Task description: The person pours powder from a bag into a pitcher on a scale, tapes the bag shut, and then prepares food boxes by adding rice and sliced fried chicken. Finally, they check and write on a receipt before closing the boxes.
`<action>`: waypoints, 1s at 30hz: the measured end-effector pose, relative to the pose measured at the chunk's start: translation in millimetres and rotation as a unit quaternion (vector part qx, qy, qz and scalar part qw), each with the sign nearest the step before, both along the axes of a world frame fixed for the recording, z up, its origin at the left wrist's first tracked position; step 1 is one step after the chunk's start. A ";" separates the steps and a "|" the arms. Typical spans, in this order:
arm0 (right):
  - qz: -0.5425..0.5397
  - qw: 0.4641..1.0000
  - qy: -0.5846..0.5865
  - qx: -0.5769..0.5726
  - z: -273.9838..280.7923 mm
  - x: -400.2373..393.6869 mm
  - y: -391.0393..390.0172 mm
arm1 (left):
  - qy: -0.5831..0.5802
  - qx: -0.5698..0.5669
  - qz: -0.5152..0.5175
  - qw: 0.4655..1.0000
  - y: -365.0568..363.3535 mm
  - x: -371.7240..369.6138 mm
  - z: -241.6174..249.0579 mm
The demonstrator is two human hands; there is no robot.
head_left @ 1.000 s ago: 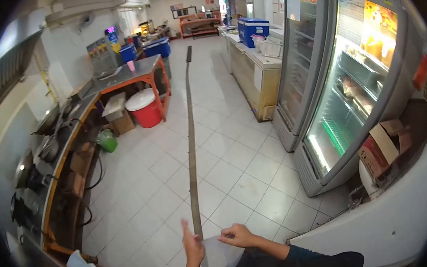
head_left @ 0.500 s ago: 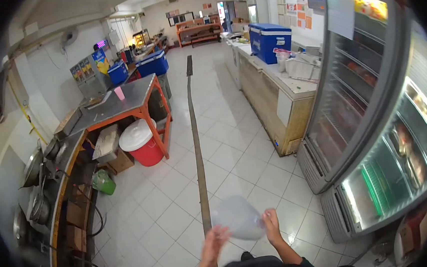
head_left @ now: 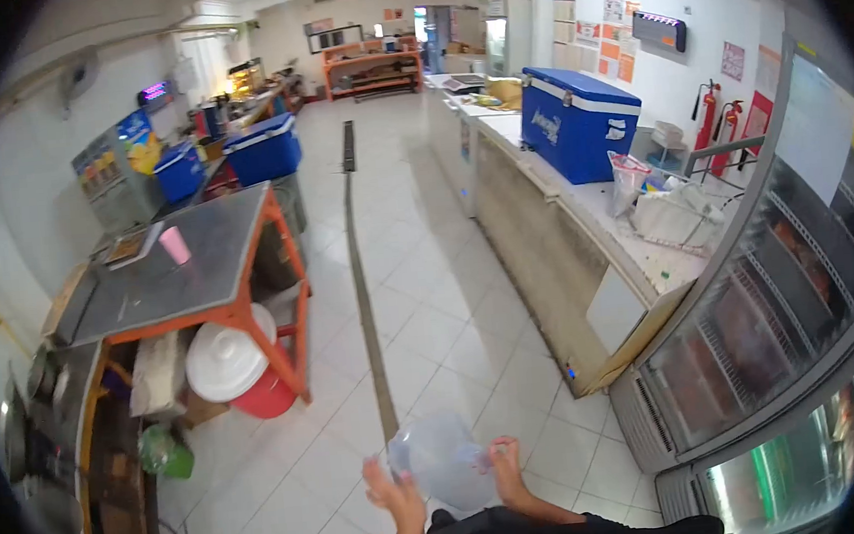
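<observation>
A translucent plastic bag, rounded and puffed out, is held in front of my body above the tiled floor. At its right edge, my right hand is closed in a pinch on the plastic. My left hand is open beside the bag's left edge, its fingers spread and right at the plastic. Part of the floor shows hazily through the bag.
A steel-topped table with a pink cup stands left, a red bucket under it. To the right are a long counter bearing a blue cooler, and glass-door fridges. A drain strip runs along the floor.
The view has moved forward along the aisle, bringing the table, counter and cooler closer. My right hand still pinches the bag, and my left hand stays spread at its left edge.
</observation>
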State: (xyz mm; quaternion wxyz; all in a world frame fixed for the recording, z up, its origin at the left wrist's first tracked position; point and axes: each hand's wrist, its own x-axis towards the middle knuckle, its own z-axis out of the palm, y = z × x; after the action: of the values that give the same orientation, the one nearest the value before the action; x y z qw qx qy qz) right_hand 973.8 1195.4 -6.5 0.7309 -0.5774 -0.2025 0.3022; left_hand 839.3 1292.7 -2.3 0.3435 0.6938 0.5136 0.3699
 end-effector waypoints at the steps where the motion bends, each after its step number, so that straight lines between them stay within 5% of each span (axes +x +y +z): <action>1: -0.007 1.000 -0.016 0.003 3.0 15.4 20.7 | 0.038 0.027 -0.054 0.997 19.9 42.4 11.7; 5: -0.067 0.997 0.042 0.010 -11.8 83.6 105.3 | 0.129 0.170 -0.277 0.937 111.2 178.4 46.5; 8: -0.123 0.983 0.131 0.026 -24.6 167.4 173.0 | 0.102 0.229 -0.318 0.914 190.5 267.6 15.7; 12: -0.139 0.987 0.067 -0.035 -10.8 303.9 274.2 | 0.023 0.166 -0.262 0.951 303.2 360.4 5.5; 16: -0.040 0.999 0.006 -0.032 49.4 423.7 378.3 | -0.102 0.195 -0.187 0.957 435.4 428.1 -1.9; 23: 0.168 0.986 0.004 0.017 31.5 595.6 571.6 | -0.343 -0.107 -0.074 0.930 645.2 530.7 -18.0; 26: 0.117 0.991 0.036 -0.049 14.6 655.9 653.2 | -0.496 -0.352 -0.273 0.745 732.3 596.4 -71.2; 30: 0.008 0.959 0.269 -0.092 -13.8 765.5 734.4 | -0.459 -0.434 -0.292 0.718 814.7 734.9 -12.0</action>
State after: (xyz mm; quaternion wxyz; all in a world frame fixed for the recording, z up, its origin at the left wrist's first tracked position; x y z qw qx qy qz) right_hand 1739.3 1929.8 -20.3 0.6999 -0.5378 0.0257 0.4692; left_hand 1574.2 2107.4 -14.3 0.8915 0.3296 0.1692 0.2607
